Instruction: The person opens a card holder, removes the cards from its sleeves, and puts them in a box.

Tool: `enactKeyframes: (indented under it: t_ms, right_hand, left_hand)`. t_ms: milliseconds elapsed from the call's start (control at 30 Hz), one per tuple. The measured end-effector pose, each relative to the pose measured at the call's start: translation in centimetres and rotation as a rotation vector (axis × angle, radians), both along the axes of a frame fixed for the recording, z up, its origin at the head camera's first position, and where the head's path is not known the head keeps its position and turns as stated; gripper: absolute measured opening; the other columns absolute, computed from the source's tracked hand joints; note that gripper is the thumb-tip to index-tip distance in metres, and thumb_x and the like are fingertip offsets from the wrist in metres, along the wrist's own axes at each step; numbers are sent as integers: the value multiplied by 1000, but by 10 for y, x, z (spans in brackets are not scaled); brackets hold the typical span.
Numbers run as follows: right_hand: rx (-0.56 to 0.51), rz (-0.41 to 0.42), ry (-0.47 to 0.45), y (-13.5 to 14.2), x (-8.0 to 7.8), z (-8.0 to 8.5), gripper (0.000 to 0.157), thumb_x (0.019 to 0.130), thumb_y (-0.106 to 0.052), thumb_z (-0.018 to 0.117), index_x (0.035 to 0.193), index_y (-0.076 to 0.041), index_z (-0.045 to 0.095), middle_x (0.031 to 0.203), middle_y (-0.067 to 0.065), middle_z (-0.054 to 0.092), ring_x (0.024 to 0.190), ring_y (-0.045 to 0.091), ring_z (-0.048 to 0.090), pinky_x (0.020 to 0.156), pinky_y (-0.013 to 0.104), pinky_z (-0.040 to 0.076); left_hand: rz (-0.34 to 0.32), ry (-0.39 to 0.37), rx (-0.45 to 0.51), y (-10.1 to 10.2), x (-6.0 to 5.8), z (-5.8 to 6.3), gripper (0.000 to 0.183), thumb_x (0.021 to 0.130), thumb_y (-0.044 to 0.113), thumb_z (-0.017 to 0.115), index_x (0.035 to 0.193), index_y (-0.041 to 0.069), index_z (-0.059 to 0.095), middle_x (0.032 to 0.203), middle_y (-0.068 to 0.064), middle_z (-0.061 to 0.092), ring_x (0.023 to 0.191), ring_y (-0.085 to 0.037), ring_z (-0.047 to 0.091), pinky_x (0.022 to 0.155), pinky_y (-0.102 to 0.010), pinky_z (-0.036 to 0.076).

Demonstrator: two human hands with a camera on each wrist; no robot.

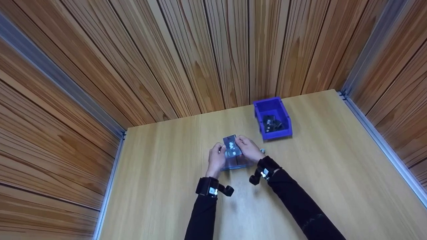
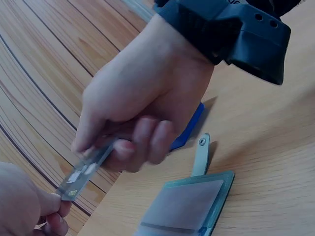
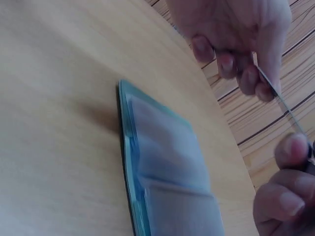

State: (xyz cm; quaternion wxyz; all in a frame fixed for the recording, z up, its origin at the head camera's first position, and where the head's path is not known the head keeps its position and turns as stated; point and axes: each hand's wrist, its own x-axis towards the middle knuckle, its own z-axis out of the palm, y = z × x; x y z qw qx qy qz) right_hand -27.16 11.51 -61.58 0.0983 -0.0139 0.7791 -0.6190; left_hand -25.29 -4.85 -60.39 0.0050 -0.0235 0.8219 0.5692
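Note:
A dark grey bank card (image 1: 232,144) with pale print is held between both hands, above the table. My left hand (image 1: 217,158) pinches its left edge, and my right hand (image 1: 248,147) grips the right edge. In the left wrist view the card (image 2: 81,174) shows a small gold chip. Below the hands an open teal card holder (image 1: 235,164) lies on the table, partly covered by them in the head view. Its clear pockets (image 3: 170,140) face up in the right wrist view. A snap strap (image 2: 201,156) sticks out from one side.
A purple bin (image 1: 291,128) stands at the back right, with several dark cards (image 1: 269,123) inside. The wooden table (image 1: 160,186) has plank-patterned walls (image 1: 200,60) at its back and sides. Each wrist wears a black camera band (image 1: 207,186).

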Motion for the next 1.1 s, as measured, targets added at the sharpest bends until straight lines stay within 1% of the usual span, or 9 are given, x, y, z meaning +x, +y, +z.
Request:
enactKeyframes:
  t_ms: [200,500,567,633,700,767,867,933,1100]
  right_hand:
    - [19,-53,-5,-7,2,-5,23,112,-20,45,93,-8,50,74,-3,50,54,9,45,47,19,39]
    - [103,-64,121,-1,1,-6,21,111,-16,47,92,-7,49,71,-4,46,55,10,45,50,21,39]
    - [142,-78,150,2,-1,-4,19,110,-15,48,94,-6,51,72,-4,46,59,10,45,54,23,38]
    - [168,-92,160,7,-3,-1,19,110,-16,48,95,-6,53,72,-5,45,62,11,44,56,23,37]
    - [166,-102,144,13,-5,3,19,110,-17,48,97,-6,54,71,-4,45,61,11,44,56,24,38]
    - [151,-104,117,19,-7,7,18,111,-19,46,101,-6,54,72,-4,46,60,11,46,54,24,40]
    - [136,-122,97,31,-9,14,20,112,-22,45,105,-5,55,74,-3,48,59,11,48,53,24,42]
    - [134,-136,103,40,-12,18,22,112,-23,45,107,-4,55,74,-3,48,59,12,49,53,24,42]
    - [165,-168,112,65,-17,24,23,112,-24,44,110,-3,54,74,-2,46,59,13,50,54,25,44]
  left_hand:
    - [12,-36,-9,3,4,-2,16,105,8,55,90,6,61,87,0,55,87,-16,52,77,-27,40]
    - [14,-36,-78,4,4,-10,17,106,17,54,97,8,66,98,-5,64,100,-22,54,86,-34,42]
    - [2,6,-136,3,5,-16,16,105,17,55,98,9,66,97,-5,64,98,-22,54,85,-34,43]
    - [-18,75,-238,1,6,-25,11,104,16,58,101,9,67,97,-5,65,97,-22,55,85,-35,44]
    - [-37,144,-356,-2,7,-35,8,101,13,62,105,8,67,98,-5,66,97,-23,57,85,-38,45]
    - [-56,188,-468,-4,9,-44,13,99,12,65,111,8,67,104,-6,67,101,-24,59,89,-40,47]
    - [-79,192,-563,-7,13,-55,24,97,11,68,121,7,66,116,-7,66,110,-26,59,94,-43,48]
    - [-92,175,-590,-8,14,-59,29,97,11,69,126,8,66,123,-8,64,116,-27,58,98,-43,48]
    - [-102,145,-657,-9,16,-62,32,100,15,67,132,11,65,132,-7,62,122,-25,57,101,-42,49]
